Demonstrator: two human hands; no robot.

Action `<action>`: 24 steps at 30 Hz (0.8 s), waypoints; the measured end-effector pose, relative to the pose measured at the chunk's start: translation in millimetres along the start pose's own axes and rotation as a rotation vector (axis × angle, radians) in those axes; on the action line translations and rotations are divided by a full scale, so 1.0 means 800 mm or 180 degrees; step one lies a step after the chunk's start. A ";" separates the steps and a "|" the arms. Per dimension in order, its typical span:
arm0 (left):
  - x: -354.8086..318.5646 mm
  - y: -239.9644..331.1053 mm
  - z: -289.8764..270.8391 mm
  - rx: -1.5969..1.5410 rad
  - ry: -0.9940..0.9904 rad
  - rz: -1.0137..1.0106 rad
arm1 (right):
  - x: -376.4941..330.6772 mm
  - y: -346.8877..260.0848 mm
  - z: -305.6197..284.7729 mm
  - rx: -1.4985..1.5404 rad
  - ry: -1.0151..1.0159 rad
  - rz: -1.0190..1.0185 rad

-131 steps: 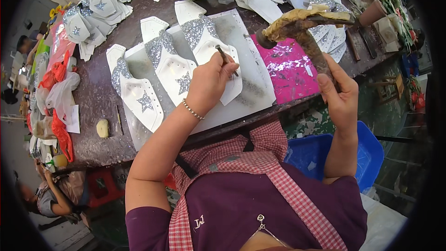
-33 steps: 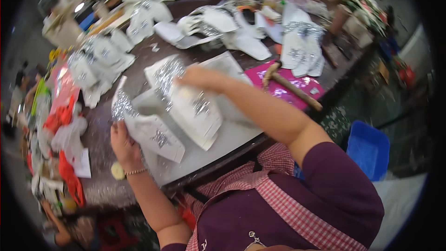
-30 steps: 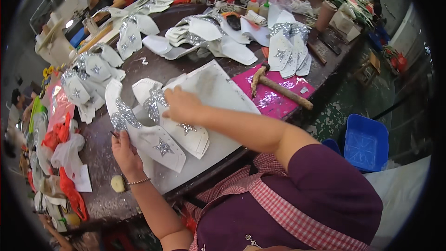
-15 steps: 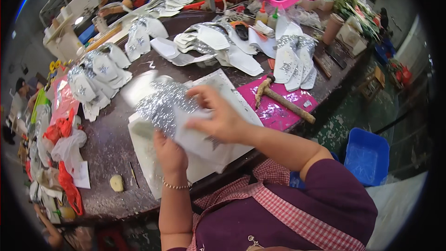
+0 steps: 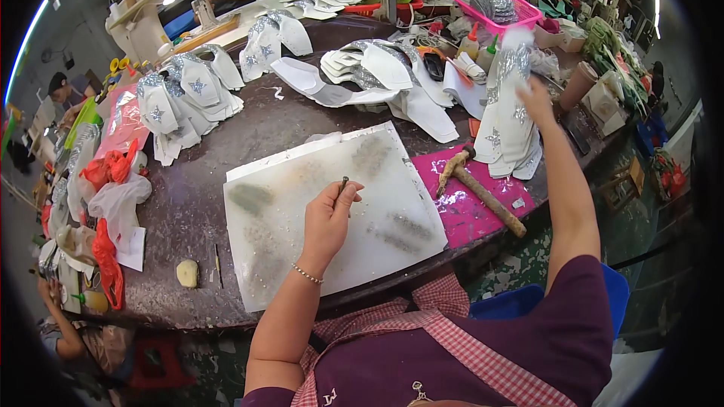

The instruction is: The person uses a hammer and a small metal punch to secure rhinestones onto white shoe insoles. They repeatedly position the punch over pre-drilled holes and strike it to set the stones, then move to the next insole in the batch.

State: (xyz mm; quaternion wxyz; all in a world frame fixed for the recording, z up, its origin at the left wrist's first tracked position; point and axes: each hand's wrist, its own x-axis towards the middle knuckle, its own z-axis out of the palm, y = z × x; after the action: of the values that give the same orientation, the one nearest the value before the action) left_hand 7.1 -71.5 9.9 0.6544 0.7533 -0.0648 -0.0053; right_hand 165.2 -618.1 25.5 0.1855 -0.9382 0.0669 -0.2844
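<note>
My left hand (image 5: 329,218) is closed around a short dark rod, like a punch (image 5: 344,183), its end sticking up above the thumb. It hovers over a white board (image 5: 317,256) marked with grey smudges and small specks. My right hand (image 5: 536,102), blurred by motion, reaches far right and grips a white-and-silver glitter piece (image 5: 516,60), also smeared at its far end. This piece lies over a pile of similar white pieces with silver stars (image 5: 504,149). A hammer with a wooden handle (image 5: 483,192) rests on a pink mat (image 5: 445,218) between the board and that pile.
More stacks of glitter pieces (image 5: 181,98) (image 5: 385,68) lie across the dark table (image 5: 181,211). Glue bottles (image 5: 469,44) and a pink basket (image 5: 528,11) stand at the back. Plastic bags (image 5: 117,196) crowd the left edge. A yellowish lump (image 5: 188,273) sits nearby. Other people work beyond.
The glitter piece both hands held over the board has gone from there. My right hand has swung right to the pile with a piece. My left hand now shows the rod; the board is uncovered.
</note>
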 end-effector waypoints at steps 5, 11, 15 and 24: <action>-0.007 -0.016 -0.011 0.0186 0.0292 0.0025 | -0.009 -0.116 0.047 -0.1973 0.0336 0.0389; -0.007 -0.015 0.007 0.0631 -0.0007 0.0499 | 0.060 -0.218 0.100 -0.0773 0.0645 -0.1321; -0.009 -0.007 0.003 0.0925 -0.0087 0.0559 | 0.125 -0.281 0.179 0.0022 -0.0889 -0.0423; -0.005 -0.007 0.006 0.1051 -0.0331 0.0789 | 0.206 -0.160 0.385 0.0079 -0.0966 0.0218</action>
State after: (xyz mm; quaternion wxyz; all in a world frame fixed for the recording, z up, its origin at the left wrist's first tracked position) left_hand 3.3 -75.0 3.1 0.5135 0.8353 -0.1906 0.0470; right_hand 476.3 -442.4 -78.3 0.2146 -0.9652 0.0666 -0.1338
